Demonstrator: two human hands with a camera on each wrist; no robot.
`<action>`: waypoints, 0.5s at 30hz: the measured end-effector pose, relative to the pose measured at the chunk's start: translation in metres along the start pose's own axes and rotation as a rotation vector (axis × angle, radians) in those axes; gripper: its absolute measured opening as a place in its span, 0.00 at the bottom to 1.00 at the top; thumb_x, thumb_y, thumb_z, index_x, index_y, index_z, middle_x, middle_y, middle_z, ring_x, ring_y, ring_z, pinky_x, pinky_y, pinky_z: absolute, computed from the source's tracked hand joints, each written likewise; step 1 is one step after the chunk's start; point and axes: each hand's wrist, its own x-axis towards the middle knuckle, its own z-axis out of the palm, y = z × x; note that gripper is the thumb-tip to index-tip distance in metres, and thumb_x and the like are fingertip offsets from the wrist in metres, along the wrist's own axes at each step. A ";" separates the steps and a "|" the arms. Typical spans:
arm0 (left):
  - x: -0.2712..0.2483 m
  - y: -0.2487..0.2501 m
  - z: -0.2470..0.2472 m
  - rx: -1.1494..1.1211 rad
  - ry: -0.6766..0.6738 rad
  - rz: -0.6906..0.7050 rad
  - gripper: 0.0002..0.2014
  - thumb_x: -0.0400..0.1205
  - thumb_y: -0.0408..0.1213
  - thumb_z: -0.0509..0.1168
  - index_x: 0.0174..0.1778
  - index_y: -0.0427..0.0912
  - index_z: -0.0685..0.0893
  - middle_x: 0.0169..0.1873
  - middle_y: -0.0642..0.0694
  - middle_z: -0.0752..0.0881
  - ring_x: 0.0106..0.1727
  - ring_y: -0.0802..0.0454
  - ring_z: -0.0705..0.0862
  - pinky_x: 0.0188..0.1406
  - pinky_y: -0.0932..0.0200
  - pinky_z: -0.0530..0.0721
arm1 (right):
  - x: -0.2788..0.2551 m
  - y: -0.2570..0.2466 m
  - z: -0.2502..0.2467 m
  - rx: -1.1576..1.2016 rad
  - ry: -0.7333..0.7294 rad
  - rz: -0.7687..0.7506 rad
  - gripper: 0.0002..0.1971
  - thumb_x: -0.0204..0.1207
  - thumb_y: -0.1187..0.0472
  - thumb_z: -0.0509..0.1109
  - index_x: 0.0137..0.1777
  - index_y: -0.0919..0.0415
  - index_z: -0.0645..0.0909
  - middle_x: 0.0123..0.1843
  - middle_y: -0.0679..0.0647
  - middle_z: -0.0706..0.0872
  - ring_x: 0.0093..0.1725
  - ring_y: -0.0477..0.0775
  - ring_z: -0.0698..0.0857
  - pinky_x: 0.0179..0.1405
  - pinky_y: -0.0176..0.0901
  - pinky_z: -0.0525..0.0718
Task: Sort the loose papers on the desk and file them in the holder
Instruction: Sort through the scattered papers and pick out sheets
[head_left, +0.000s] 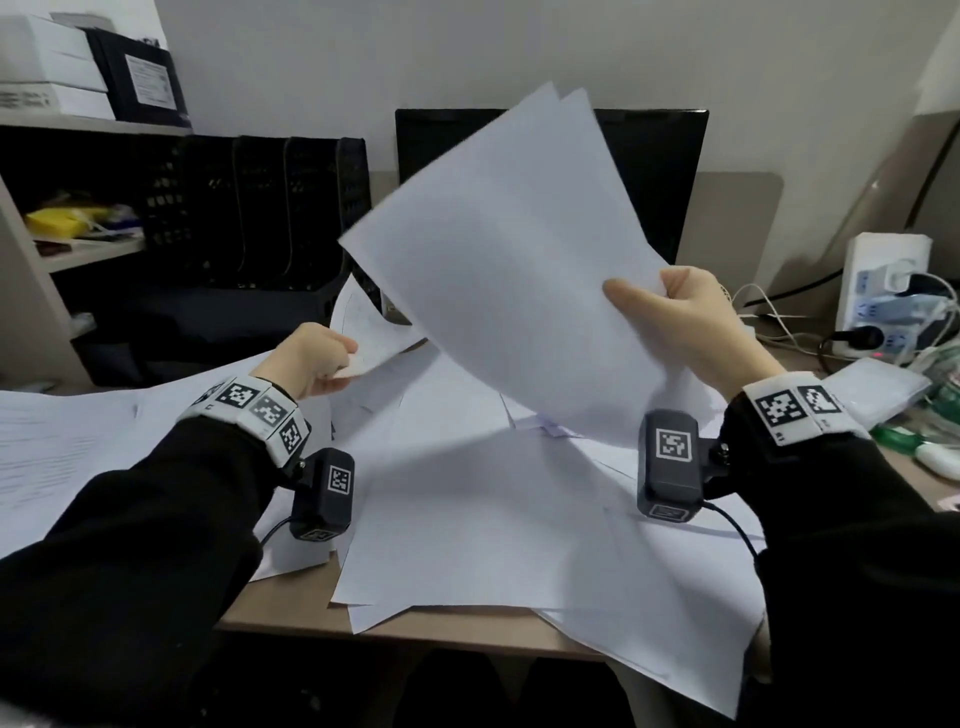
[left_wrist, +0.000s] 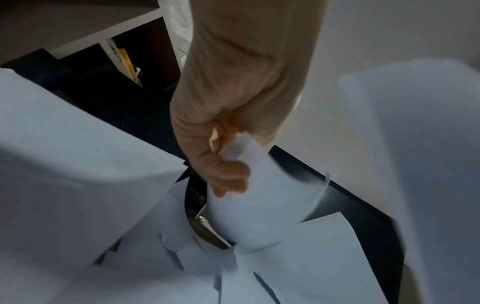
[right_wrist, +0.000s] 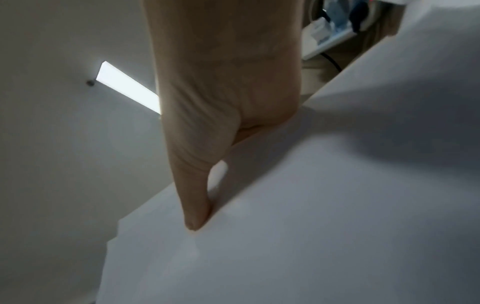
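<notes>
Since the pile is closest, starting there:
Loose papers (head_left: 467, 519): still spread all over the surface (head_left: 415, 626), overlapping and hanging off the front edge. Too many layers to count, I'd guess well over ten.
Printed stack (head_left: 57, 447): a separate spread with text on it at the left, also unfiled.
Left hand (head_left: 311, 358): fingers (left_wrist: 228, 176) curled, pinching the corner of one sheet (left_wrist: 262, 205) that's bowing up off the pile, just in front of the holder.
Right hand (head_left: 691, 322): thumb on top and fingers behind, pinching the raised sheets (head_left: 509, 260) by their right edge, tilted up above the pile. Two top corners show, so at least two sheets; can't tell beyond that.
File holder (head_left: 260, 208): black mesh, standing at the back left against the shelf unit (head_left: 31, 249). I count about four slots, and none seems to hold any paper, though it's dark in there.
Monitor (head_left: 649, 176): one, dark, behind the raised sheets.
Progress: early gathering stage, I'd say. Nothing filed yet, and almost all the pile is still to collect, square up and slot in.
</notes>
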 end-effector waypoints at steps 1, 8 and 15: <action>0.000 0.000 0.000 0.034 -0.033 -0.014 0.18 0.83 0.19 0.55 0.66 0.35 0.80 0.64 0.38 0.78 0.50 0.48 0.81 0.28 0.59 0.85 | 0.001 -0.001 0.001 0.091 -0.010 -0.009 0.12 0.76 0.56 0.74 0.42 0.66 0.83 0.31 0.53 0.87 0.27 0.48 0.85 0.27 0.36 0.81; -0.024 0.028 0.005 -0.288 -0.211 0.316 0.30 0.86 0.63 0.43 0.47 0.58 0.91 0.58 0.51 0.89 0.69 0.49 0.78 0.74 0.48 0.64 | 0.013 0.003 0.030 0.335 0.097 -0.004 0.08 0.77 0.58 0.73 0.41 0.63 0.84 0.36 0.51 0.91 0.34 0.48 0.89 0.37 0.39 0.87; -0.044 0.039 0.008 -0.382 -0.076 0.637 0.08 0.87 0.38 0.60 0.50 0.45 0.85 0.42 0.52 0.90 0.42 0.57 0.89 0.44 0.54 0.88 | 0.021 0.023 0.053 0.210 0.038 0.102 0.14 0.83 0.54 0.65 0.42 0.64 0.82 0.38 0.58 0.86 0.34 0.54 0.85 0.36 0.43 0.83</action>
